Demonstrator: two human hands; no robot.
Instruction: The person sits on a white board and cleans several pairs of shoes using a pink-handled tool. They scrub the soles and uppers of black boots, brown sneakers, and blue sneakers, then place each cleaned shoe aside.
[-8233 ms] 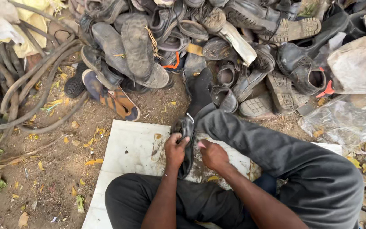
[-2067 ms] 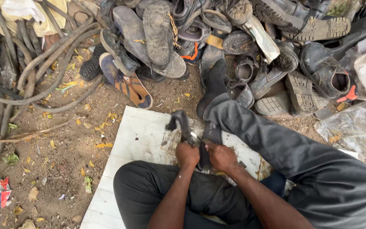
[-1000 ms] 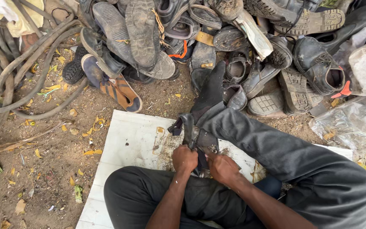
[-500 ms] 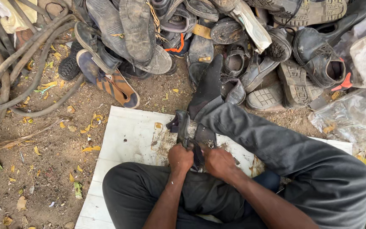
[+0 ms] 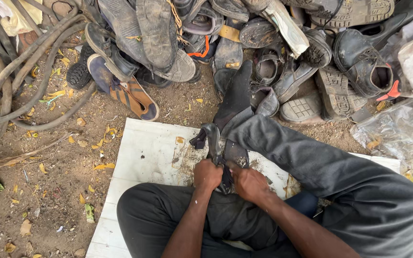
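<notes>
1. Lying at far left: dark hoses (image 5: 20,71) on dirt, with a striped sandal (image 5: 130,95) beside them, both placed as they were seconds ago.
2. White board (image 5: 144,157): under the seated person, unmoved.
3. Left hand (image 5: 207,174): clenched on the near end of a dark shoe part (image 5: 218,148); it has drawn slightly closer to the body than a second ago.
4. Shoe part: stands between both hands, on the board, against the right leg (image 5: 311,162). Pulling work appears ongoing.
5. Right hand (image 5: 249,184): fist closed on the same piece, touching the left.
6. Heap of worn shoes (image 5: 283,57): behind, undisturbed.
</notes>
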